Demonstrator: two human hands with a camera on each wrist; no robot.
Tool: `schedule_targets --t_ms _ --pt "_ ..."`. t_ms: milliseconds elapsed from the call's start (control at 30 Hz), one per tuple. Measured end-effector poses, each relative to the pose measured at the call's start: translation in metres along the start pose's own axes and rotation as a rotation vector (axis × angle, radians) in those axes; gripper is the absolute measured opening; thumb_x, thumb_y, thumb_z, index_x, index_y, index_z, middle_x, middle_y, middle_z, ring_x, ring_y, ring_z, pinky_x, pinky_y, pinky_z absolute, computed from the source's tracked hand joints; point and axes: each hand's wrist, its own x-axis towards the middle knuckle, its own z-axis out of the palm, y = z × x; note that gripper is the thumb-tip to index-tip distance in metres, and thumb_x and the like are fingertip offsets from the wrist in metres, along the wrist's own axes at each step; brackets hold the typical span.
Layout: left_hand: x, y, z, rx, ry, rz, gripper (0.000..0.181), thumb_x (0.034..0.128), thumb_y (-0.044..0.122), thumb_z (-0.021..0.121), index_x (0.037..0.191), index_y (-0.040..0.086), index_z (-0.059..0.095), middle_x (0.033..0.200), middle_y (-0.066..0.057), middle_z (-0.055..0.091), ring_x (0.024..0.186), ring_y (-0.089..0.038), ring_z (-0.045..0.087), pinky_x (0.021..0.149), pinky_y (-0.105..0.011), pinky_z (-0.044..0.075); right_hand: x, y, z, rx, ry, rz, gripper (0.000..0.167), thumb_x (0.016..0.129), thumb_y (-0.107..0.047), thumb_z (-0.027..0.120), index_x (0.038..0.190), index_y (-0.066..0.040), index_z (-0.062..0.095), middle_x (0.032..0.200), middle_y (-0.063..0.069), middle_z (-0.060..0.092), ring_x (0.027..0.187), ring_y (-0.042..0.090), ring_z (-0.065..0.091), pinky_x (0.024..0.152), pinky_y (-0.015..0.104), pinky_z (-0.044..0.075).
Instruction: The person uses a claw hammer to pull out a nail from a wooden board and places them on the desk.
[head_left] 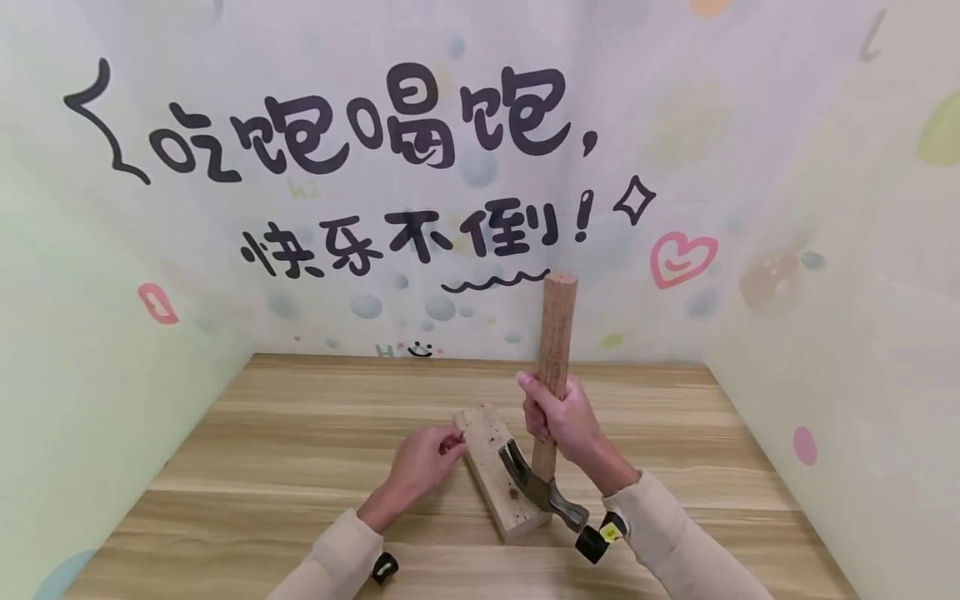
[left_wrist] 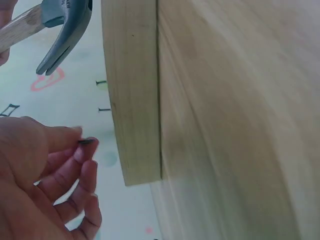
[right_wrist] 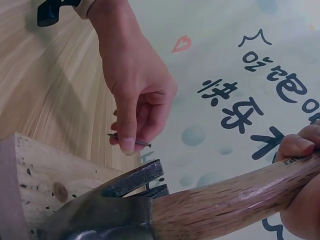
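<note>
A wooden block (head_left: 487, 467) with dark marks and a knot lies flat on the tabletop. By its far left edge, my left hand (head_left: 423, 462) pinches a thin metal nail (right_wrist: 145, 144) between thumb and index finger, seen most plainly in the right wrist view. Two nails (left_wrist: 104, 109) jut from the block's upper face in the left wrist view. My right hand (head_left: 568, 423) grips the wooden handle of a claw hammer (head_left: 557, 333), held upright with its head down over the block's near right side. Whether the head touches the block I cannot tell.
The wood-grain table (head_left: 300, 433) is closed in by pale walls on the back and sides. The back wall (head_left: 420, 317) carries black lettering and coloured drawings. Small black devices (head_left: 386, 569) sit on both wrists.
</note>
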Motion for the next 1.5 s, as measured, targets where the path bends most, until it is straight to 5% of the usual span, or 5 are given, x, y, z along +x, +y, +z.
schedule_targets --t_ms 333,600,967,1400,1500 --pt "-0.015 -0.011 -0.006 0.084 -0.104 -0.177 0.011 0.0804 0.008 0.076 0.075 0.01 0.067 0.072 0.001 0.068 0.064 -0.009 0.058 0.057 -0.029 0.048 0.001 0.01 -0.006 -0.043 0.017 0.03 0.044 0.104 -0.018 0.051 0.067 0.0 0.036 0.049 -0.002 0.037 0.04 0.012 0.032 0.038 0.028 0.027" --pt "-0.02 -0.015 -0.007 0.102 -0.136 -0.269 0.025 0.077 0.006 0.078 0.062 0.009 0.058 0.06 0.002 0.053 0.054 -0.01 0.045 0.051 -0.027 0.04 0.001 0.013 -0.006 -0.049 0.015 0.038 0.042 0.103 -0.018 0.052 0.069 0.002 0.037 0.048 -0.003 0.039 0.04 0.011 0.034 0.037 0.027 0.028" --pt "-0.02 -0.017 -0.007 0.121 -0.158 -0.294 0.019 0.0772 0.006 0.08 0.075 0.003 0.061 0.075 -0.005 0.061 0.069 -0.018 0.056 0.064 -0.035 0.05 0.003 0.013 -0.003 -0.06 0.007 0.057 0.043 0.103 -0.016 0.052 0.068 0.003 0.037 0.048 -0.002 0.038 0.04 0.011 0.032 0.037 0.027 0.028" --pt "-0.017 -0.014 -0.01 0.181 -0.215 -0.344 0.017 0.0825 0.016 0.076 0.084 0.004 0.064 0.078 -0.006 0.061 0.066 -0.018 0.054 0.057 -0.035 0.047 0.004 0.014 -0.002 -0.094 0.007 0.069 0.046 0.103 -0.019 0.053 0.066 0.004 0.037 0.048 -0.002 0.039 0.04 0.01 0.034 0.038 0.025 0.03" --pt "-0.014 -0.011 -0.008 0.216 -0.202 -0.312 0.018 0.0873 0.02 0.072 0.091 0.003 0.067 0.078 -0.006 0.063 0.062 -0.015 0.052 0.054 -0.032 0.045 0.004 0.013 -0.001 -0.096 0.007 0.069 0.046 0.102 -0.017 0.054 0.066 0.006 0.037 0.047 -0.001 0.038 0.039 0.01 0.034 0.038 0.026 0.03"
